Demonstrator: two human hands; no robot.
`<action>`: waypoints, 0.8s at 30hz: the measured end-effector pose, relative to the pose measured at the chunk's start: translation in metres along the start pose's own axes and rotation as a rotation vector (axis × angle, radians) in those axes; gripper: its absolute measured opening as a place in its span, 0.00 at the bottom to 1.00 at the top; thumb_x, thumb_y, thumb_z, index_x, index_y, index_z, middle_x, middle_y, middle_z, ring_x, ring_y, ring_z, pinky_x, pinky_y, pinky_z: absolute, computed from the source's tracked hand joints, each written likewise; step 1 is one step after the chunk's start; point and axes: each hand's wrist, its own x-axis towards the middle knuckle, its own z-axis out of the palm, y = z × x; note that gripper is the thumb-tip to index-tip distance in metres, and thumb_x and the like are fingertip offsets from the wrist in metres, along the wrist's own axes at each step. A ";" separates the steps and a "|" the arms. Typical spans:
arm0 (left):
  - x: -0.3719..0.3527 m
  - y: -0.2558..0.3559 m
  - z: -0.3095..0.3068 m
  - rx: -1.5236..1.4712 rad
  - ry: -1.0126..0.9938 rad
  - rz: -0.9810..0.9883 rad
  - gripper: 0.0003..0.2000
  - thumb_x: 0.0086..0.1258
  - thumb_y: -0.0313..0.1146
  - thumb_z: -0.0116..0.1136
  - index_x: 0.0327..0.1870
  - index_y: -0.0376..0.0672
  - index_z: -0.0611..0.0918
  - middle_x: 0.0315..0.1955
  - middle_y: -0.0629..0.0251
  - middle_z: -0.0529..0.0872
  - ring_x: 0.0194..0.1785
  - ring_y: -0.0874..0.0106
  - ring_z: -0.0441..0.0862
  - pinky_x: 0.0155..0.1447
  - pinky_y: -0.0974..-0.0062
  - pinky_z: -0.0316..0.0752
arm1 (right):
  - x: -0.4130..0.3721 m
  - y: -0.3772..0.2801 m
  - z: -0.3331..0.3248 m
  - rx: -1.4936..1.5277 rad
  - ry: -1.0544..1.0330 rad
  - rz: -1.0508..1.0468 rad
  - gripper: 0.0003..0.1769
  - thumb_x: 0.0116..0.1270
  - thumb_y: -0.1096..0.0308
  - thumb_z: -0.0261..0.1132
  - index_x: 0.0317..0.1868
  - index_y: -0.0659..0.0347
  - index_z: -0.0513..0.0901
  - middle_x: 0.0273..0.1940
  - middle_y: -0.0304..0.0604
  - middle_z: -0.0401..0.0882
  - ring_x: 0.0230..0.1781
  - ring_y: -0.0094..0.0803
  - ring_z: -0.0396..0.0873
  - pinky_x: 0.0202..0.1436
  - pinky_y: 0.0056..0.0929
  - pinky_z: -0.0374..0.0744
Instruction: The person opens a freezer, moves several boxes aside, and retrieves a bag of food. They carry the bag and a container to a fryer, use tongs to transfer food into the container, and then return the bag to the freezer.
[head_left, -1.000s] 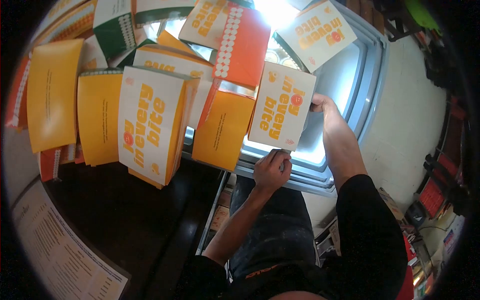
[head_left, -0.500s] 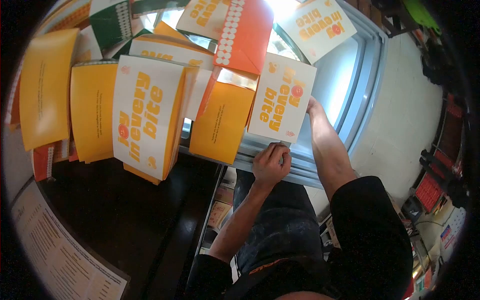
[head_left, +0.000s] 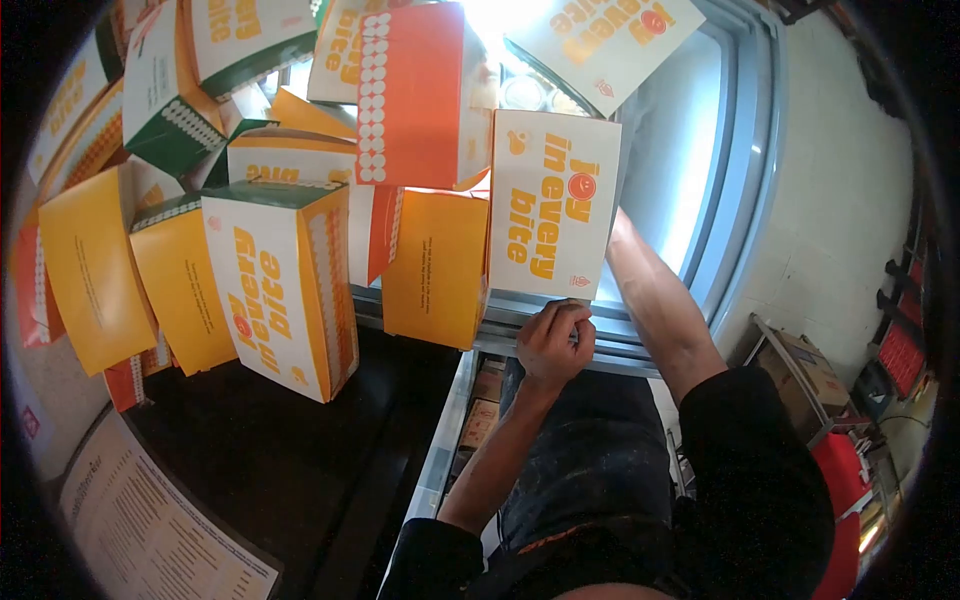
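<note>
A white carton printed "joy in every bite" (head_left: 552, 205) stands upright in front of a bright metal-framed window (head_left: 740, 170). My left hand (head_left: 556, 343) is closed on the carton's bottom edge, fingers curled over it. My right forearm (head_left: 650, 300) reaches up behind the carton's right side. The carton hides that hand, so its grip does not show. A yellow carton (head_left: 436, 265) stands just left of the white one, touching or nearly touching it.
Several more cartons in white, yellow, orange and green are piled at the left and top, among them a tall white one (head_left: 285, 290). They rest on a dark counter (head_left: 270, 470). A printed sheet (head_left: 150, 530) lies at the lower left. A cardboard box (head_left: 800, 372) sits at the right.
The white carton has turned from tilted to upright and shifted a little left. My right hand, seen on its right edge a second ago, has slipped behind it. The view has swung.
</note>
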 end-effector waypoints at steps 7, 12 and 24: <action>-0.002 0.000 0.002 -0.020 -0.028 0.008 0.04 0.48 0.23 0.56 0.25 0.43 0.78 0.23 0.66 0.81 0.24 0.69 0.79 0.29 0.77 0.74 | -0.001 -0.011 -0.010 0.008 -0.004 -0.031 0.18 0.52 0.77 0.57 0.46 0.67 0.76 0.40 0.45 0.79 0.36 0.30 0.79 0.38 0.27 0.77; -0.003 -0.002 0.003 -0.023 -0.036 0.014 0.04 0.48 0.22 0.56 0.25 0.42 0.78 0.23 0.66 0.81 0.24 0.68 0.79 0.28 0.77 0.74 | -0.005 -0.018 -0.009 0.010 0.006 -0.052 0.18 0.51 0.77 0.57 0.46 0.67 0.77 0.40 0.45 0.79 0.35 0.30 0.79 0.36 0.26 0.78; -0.003 -0.001 0.005 -0.029 -0.047 0.013 0.04 0.48 0.21 0.56 0.25 0.41 0.77 0.23 0.65 0.81 0.23 0.68 0.79 0.27 0.76 0.73 | -0.018 -0.028 -0.032 -0.064 0.156 -0.055 0.14 0.38 0.77 0.52 0.28 0.67 0.79 0.25 0.42 0.77 0.19 0.25 0.72 0.17 0.19 0.66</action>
